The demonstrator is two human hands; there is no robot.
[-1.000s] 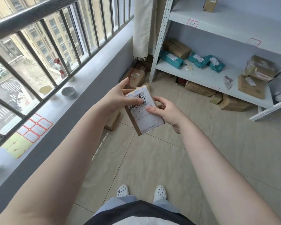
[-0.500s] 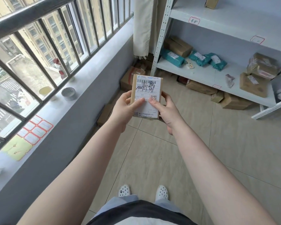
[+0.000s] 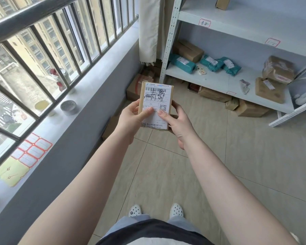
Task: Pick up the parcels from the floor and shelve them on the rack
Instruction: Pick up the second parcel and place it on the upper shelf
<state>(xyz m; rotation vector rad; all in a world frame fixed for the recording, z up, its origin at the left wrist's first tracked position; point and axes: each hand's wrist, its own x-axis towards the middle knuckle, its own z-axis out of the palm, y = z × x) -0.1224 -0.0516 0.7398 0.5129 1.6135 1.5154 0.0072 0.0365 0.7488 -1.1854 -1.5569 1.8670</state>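
Cardboard fills our grip: the parcel [image 3: 155, 105] stands upright, label toward us, out in front of the rack [image 3: 170, 41]. Left of the rack, a sill [image 3: 88, 96] under the barred window carries a small round tin [image 3: 68, 107] and sticker sheets [image 3: 32, 150]. Our left hand [image 3: 131, 119] clasps the parcel's left edge, thumb pressed on the label; our right hand [image 3: 177, 122] clasps its right edge the same way. Boxes on the floor [image 3: 136, 86] crowd the rack's near post. On the rack's low shelf lie teal mailers [image 3: 182, 63] and brown boxes [image 3: 270, 89], with bare shelf between them. Open tile floor [image 3: 254, 156] spreads before the rack.
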